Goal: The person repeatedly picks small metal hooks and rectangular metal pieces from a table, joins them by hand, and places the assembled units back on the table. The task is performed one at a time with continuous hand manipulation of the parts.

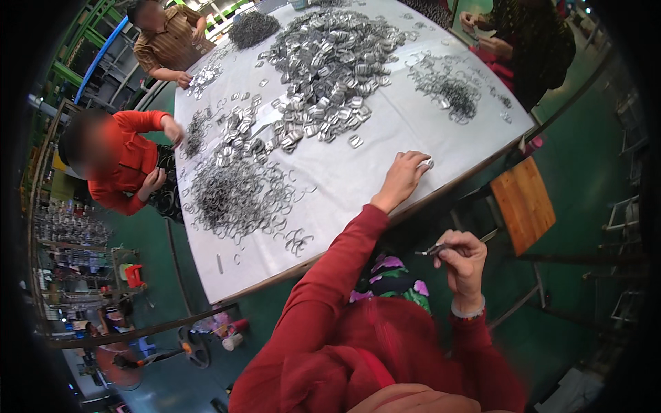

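My left hand [401,179] reaches over the near right edge of the white-covered table [358,189]. Its fingertips are closed on a small shiny metal piece [428,164] at the tabletop. My right hand [464,265], with a band at the wrist, is raised in front of me beyond the table edge. Between its thumb and fingers sits a thin dark metal tool with a bright tip [432,250]; its exact kind is too small to make out. A large heap of silvery bent metal pieces [330,76] covers the middle of the table.
Thin curved metal rings [231,196] lie piled at the left, with another ring pile [454,96] at the right. Co-workers in orange [131,162], brown [169,41] and dark clothing [533,48] work around the table. A wooden stool [525,205] stands at the right.
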Action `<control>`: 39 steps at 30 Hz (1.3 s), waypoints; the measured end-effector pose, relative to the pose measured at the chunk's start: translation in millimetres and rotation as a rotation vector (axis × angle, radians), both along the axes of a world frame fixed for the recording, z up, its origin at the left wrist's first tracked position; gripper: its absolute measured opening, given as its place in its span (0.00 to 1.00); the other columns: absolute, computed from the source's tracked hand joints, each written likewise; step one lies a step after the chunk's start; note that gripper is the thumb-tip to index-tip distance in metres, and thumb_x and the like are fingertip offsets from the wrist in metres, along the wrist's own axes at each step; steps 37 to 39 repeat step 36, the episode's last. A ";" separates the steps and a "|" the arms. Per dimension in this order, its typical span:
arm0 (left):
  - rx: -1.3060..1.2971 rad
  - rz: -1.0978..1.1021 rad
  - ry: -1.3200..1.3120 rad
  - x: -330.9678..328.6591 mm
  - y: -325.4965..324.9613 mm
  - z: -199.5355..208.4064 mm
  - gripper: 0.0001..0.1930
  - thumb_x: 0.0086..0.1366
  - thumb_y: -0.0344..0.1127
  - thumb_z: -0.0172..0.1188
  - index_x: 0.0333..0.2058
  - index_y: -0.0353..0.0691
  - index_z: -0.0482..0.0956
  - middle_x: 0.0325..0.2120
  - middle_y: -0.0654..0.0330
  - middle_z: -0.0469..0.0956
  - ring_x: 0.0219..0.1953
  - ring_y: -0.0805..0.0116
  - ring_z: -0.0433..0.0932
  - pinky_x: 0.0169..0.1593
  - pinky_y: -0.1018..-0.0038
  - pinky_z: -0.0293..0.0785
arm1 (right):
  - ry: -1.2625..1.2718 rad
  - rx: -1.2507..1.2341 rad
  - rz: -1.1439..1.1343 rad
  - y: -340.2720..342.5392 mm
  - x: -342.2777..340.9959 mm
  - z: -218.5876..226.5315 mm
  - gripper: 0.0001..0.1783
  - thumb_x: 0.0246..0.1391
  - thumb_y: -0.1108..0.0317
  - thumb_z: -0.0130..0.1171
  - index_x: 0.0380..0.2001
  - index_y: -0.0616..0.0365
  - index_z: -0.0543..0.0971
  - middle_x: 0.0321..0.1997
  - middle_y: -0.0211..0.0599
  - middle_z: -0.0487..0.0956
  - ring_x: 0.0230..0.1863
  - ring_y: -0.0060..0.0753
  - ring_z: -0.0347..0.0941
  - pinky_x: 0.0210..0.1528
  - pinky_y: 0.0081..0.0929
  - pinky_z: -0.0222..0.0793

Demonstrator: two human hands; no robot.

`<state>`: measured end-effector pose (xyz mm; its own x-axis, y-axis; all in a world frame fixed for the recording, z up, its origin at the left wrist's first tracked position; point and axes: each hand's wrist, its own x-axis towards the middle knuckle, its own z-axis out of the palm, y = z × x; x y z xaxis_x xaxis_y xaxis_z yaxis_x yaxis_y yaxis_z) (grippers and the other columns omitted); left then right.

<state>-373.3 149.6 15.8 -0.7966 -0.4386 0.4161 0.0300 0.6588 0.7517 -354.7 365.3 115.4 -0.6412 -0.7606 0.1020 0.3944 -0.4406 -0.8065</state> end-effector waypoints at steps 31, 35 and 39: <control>-0.336 1.553 -0.797 524.9 -97.8 -18.8 0.13 0.52 0.32 0.64 0.38 0.38 0.78 0.33 0.51 0.79 0.38 0.54 0.76 0.44 0.61 0.71 | 0.008 0.028 0.202 -38.8 53.9 11.5 0.10 0.46 0.84 0.61 0.35 0.68 0.79 0.29 0.39 0.80 0.26 0.23 0.75 0.28 0.17 0.73; -0.351 1.298 -0.491 547.6 -95.5 -3.7 0.19 0.54 0.37 0.64 0.45 0.42 0.76 0.36 0.51 0.78 0.42 0.50 0.74 0.50 0.60 0.67 | 0.066 0.231 0.188 -42.5 66.1 1.3 0.10 0.43 0.85 0.61 0.33 0.67 0.79 0.28 0.40 0.79 0.25 0.25 0.76 0.27 0.19 0.72; -0.278 1.202 -0.404 517.8 -98.8 4.3 0.17 0.55 0.37 0.63 0.44 0.41 0.77 0.35 0.52 0.79 0.41 0.52 0.75 0.48 0.62 0.68 | 0.113 0.218 0.163 -38.1 64.2 -1.9 0.10 0.44 0.85 0.59 0.33 0.66 0.78 0.28 0.40 0.79 0.24 0.25 0.74 0.27 0.19 0.71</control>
